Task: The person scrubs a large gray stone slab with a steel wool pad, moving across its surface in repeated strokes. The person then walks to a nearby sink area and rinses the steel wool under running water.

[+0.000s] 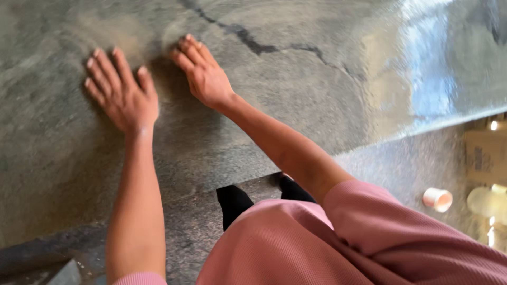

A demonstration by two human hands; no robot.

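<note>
Neither hand has a grip on anything: both lie released, palms down and fingers spread, flat on the grey stone slab [296,105] that fills the upper part of the frame.

The left hand [122,91] sits in the upper left of the frame, its fingers pointing up and slightly left, the bare forearm running straight down to the lower edge. Just above and between the two hands lies a pale, dusty brown patch [119,31] on the stone; the left fingertips reach its lower edge.

The right hand [203,71] lies just right of the left one, near it but apart, fingers pointing to the upper left and touching the patch's right side. Its forearm slants down to the right into a pink sleeve [380,211] at the lower right.

A dark crack [264,47] runs across the slab from the top centre towards the right. Further right, a bright glare [428,68] shines on the polished surface.

Below the slab's front edge comes a lower stone step [190,227], where two black shoe tips [235,203] show above the pink garment [285,248]. At the right edge, on the floor, a small pale cup [437,200] lies on its side beside a cardboard box [486,155].
</note>
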